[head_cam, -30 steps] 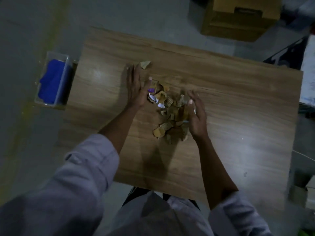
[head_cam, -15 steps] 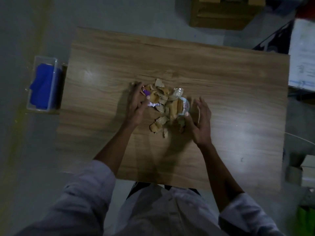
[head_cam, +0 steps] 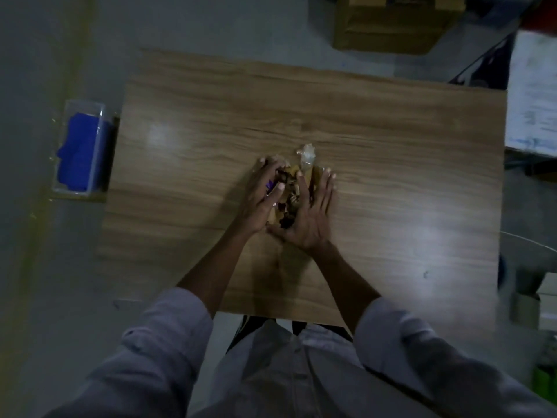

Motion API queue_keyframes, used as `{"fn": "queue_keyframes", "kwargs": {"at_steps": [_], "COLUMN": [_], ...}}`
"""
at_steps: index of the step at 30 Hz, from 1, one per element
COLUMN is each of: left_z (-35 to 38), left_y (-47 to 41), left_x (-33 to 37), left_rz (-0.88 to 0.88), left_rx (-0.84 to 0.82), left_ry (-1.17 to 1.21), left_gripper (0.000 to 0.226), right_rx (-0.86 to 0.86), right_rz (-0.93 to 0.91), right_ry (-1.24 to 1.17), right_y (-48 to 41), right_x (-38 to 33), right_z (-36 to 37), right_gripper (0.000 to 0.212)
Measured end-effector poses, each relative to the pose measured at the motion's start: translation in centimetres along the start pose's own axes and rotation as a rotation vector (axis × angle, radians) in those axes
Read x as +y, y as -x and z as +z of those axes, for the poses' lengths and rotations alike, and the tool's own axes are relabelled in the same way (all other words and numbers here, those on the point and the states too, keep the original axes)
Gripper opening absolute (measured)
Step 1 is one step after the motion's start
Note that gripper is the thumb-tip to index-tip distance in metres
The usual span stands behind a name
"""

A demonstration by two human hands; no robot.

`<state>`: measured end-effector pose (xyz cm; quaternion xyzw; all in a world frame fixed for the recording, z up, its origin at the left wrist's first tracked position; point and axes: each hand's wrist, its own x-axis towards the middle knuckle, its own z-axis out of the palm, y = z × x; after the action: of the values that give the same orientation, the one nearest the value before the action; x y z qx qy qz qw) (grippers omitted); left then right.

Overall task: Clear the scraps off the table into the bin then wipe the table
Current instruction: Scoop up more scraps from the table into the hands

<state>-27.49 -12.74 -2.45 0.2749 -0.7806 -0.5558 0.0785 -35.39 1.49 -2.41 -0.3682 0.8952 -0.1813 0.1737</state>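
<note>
A heap of brown cardboard and paper scraps [head_cam: 290, 193] lies in the middle of the wooden table [head_cam: 391, 140], squeezed between my two hands. My left hand [head_cam: 262, 200] cups the heap's left side with curled fingers and its thumb over the pieces. My right hand [head_cam: 313, 215] presses flat against the right side, fingers straight and spread. A crumpled clear plastic piece [head_cam: 306, 155] sticks out beyond my fingertips. Most of the heap is hidden under my hands.
A clear plastic container [head_cam: 60, 176] with something blue [head_cam: 80, 152] inside sits low beside the table's left edge. A cardboard box [head_cam: 388, 25] stands on the floor beyond the far edge. White boxes [head_cam: 533, 92] crowd the right side.
Both hands have closed in from either side, packing the loose spread of scraps into a tight heap between them. The heap has shifted slightly toward me.
</note>
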Motion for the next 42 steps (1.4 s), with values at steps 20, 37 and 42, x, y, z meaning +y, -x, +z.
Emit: {"fn": "queue_keyframes", "kwargs": {"at_steps": [20, 37, 42], "left_z": [1.3, -0.7, 2.7], "left_y": [-7.3, 0.0, 5.4], "left_x": [1.6, -0.4, -0.2], "left_rz": [-0.012, -0.27, -0.079], "left_rx": [-0.058, 0.745, 0.617], "left_ry": [0.306, 0.418, 0.029], "left_gripper": [0.056, 0.025, 0.038], "right_rx": [-0.057, 0.295, 0.164], "right_rz": [-0.106, -0.376, -0.368], "right_ry": [-0.039, 0.147, 0.293], "right_y": [-5.1, -4.9, -8.3], "right_x": [-0.5, -0.3, -0.6], "right_z": [0.5, 1.8, 1.2], "right_gripper": [0.16, 0.023, 0.028]}}
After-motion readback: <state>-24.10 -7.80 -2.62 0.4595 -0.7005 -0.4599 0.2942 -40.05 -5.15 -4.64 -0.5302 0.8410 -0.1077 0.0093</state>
